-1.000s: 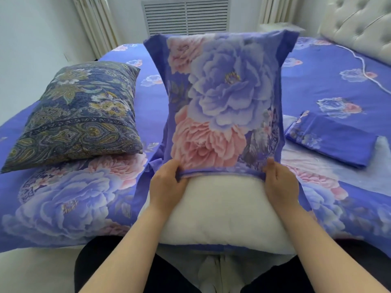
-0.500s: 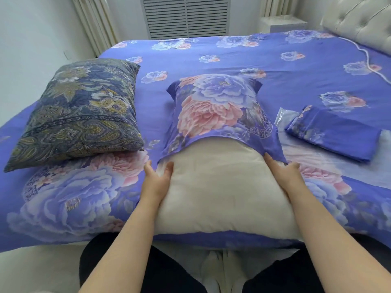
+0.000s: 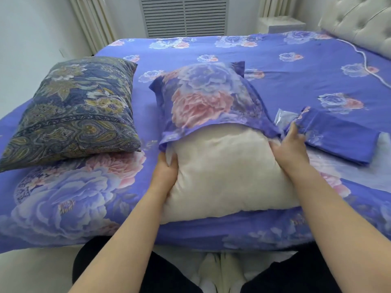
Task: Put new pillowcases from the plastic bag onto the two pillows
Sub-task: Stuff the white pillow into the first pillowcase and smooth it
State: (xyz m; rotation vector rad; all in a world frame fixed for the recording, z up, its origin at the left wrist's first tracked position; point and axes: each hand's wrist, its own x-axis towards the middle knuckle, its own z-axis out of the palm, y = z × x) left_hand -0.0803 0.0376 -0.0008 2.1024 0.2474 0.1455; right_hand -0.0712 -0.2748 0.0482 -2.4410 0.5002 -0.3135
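A white pillow (image 3: 226, 172) lies at the bed's near edge, its far half inside a purple floral pillowcase (image 3: 207, 100). The case's open hem runs across the pillow's middle. My left hand (image 3: 165, 169) grips the pillow's left side just below the hem, fingers dug into the filling. My right hand (image 3: 289, 150) holds the right side at the hem, thumb on top of the pillow and fingertips reaching past the case's edge. A second pillow (image 3: 74, 106) in a dark paisley cover lies to the left. A folded purple pillowcase (image 3: 338, 136) rests on the clear plastic bag (image 3: 283, 117) at the right.
The bed (image 3: 211, 47) carries a purple floral sheet. A tufted headboard (image 3: 359, 20) is at the top right, with a white cable (image 3: 368, 66) trailing over the sheet. A vent grille and curtains stand behind the bed. My legs and feet are below the bed's edge.
The pillow, held upright a second ago, now lies flat on the bed. My hands slid from the hem to the pillow's sides and now grip them; the case's far end has puffed up.
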